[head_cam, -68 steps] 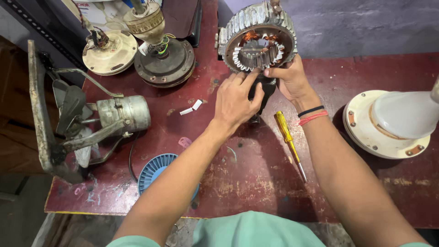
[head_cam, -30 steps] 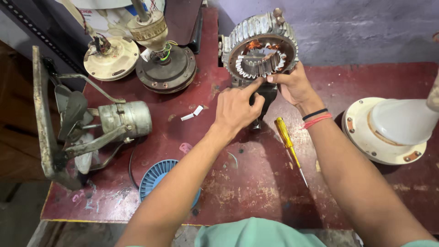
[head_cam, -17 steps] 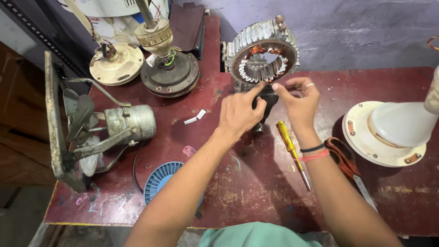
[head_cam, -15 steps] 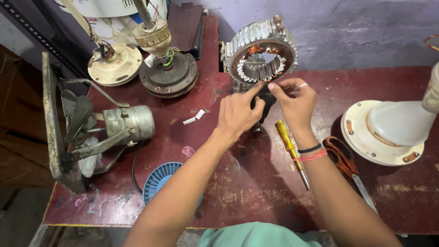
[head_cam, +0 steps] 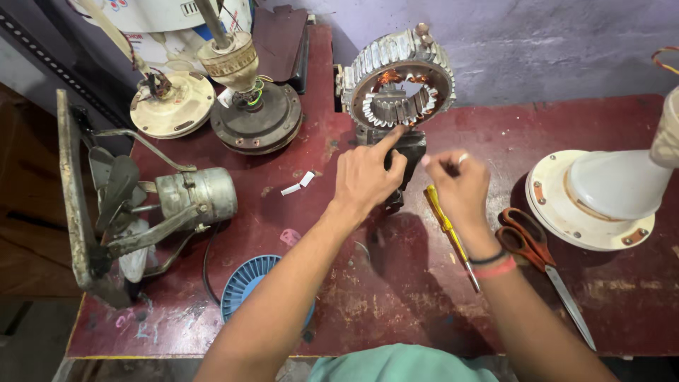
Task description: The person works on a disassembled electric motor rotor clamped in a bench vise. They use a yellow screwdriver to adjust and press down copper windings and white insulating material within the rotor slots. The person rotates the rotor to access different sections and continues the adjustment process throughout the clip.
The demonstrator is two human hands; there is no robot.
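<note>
Stator ring (head_cam: 398,83) stands on edge, upper centre of frame, bore facing camera. Left hand (head_cam: 368,177) nearer, just below it, index fingertip touching lower rim. Right hand (head_cam: 460,187) lower right, fingers pinched, possibly on thin wire.

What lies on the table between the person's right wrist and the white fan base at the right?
In the head view, red-handled scissors lie between the right hand and the white fan base.
</note>
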